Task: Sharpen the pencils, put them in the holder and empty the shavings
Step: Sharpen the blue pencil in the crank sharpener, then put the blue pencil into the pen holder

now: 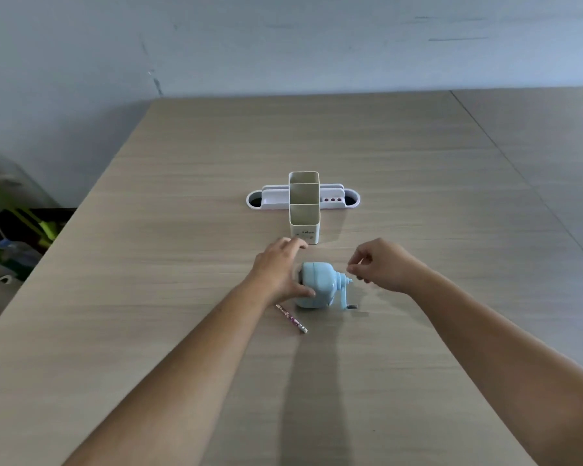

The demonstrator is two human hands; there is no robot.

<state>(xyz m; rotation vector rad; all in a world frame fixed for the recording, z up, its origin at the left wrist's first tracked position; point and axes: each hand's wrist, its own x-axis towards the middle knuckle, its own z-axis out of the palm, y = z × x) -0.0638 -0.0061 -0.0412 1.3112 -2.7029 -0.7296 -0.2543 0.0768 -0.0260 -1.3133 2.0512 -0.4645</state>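
Observation:
A light blue hand-crank pencil sharpener (320, 284) stands on the wooden table (182, 264). My left hand (280, 269) wraps its left side, thumb on the front and fingers over the back. Its crank handle (345, 297) hangs down on the right. My right hand (381, 265) hovers just right of the crank axle, fingers loosely curled and holding nothing I can see. A pink patterned pencil (292, 318) lies on the table just in front of the sharpener. The white desk holder (304, 205), with tall square compartments and a low oval base, stands behind.
The table's left edge runs diagonally past a dark area with green and clear items (11, 230) on the floor. A seam (519, 173) to a second tabletop runs along the right. A grey wall (283, 45) closes the back.

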